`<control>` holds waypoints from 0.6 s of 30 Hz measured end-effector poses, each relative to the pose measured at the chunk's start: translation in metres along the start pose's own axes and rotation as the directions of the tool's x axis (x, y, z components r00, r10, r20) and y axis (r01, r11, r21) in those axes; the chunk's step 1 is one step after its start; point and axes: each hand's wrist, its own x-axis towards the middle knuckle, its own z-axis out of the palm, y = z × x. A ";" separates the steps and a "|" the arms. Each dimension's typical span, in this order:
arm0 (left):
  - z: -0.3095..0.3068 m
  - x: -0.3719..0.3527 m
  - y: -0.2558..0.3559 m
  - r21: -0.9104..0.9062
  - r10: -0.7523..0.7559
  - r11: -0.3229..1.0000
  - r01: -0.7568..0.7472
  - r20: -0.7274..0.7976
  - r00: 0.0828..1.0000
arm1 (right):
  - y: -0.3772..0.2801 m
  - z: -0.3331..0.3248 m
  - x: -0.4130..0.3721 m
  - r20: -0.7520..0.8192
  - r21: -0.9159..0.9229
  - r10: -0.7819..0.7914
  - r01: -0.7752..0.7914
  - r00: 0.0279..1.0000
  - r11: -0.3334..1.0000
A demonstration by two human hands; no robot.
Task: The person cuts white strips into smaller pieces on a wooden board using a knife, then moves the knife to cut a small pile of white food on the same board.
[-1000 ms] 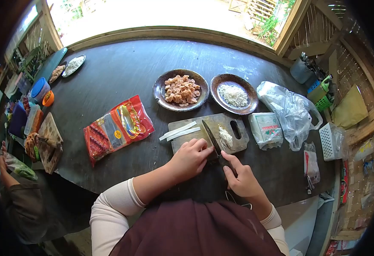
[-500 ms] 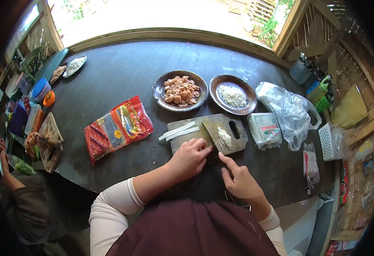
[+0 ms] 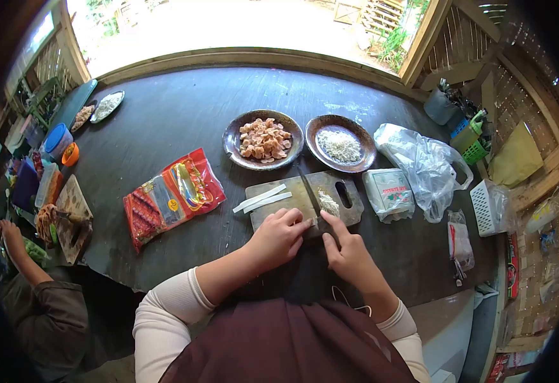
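Note:
My right hand [image 3: 351,252] is wrapped round the handle of a knife [image 3: 309,189], whose dark blade points away from me across a wooden cutting board [image 3: 349,215]. My left hand [image 3: 279,236] is closed at the near edge of the board, fingertips close to the left side of the blade. Whatever those fingers pinch is mostly hidden. Several long white strips [image 3: 263,198] lie on the board's left part, beyond my left hand. Right of the blade sits a small heap of finely cut white bits [image 3: 328,204].
Behind the board stand a bowl [image 3: 229,142] of pinkish-brown pieces and a bowl [image 3: 369,150] of white shreds. A red packet [image 3: 174,195] lies left; a white pack [image 3: 389,195] and plastic bag [image 3: 429,172] lie right. A co-worker's arm [image 3: 30,262] is at far left.
The knife has moved slightly, its blade now reaching further toward the bowls, and my right hand has come closer to my left. The co-worker's arm at left has shifted.

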 end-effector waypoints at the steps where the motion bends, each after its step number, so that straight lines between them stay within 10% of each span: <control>1: 0.000 -0.001 0.000 0.000 -0.003 1.000 0.003 0.001 1.000 | -0.002 -0.004 -0.002 0.014 0.034 0.019 -0.019 1.000 0.999; 18: 0.001 0.000 0.002 0.011 -0.023 1.000 0.023 -0.003 1.000 | -0.009 -0.013 -0.021 0.117 0.037 0.110 -0.115 0.987 0.993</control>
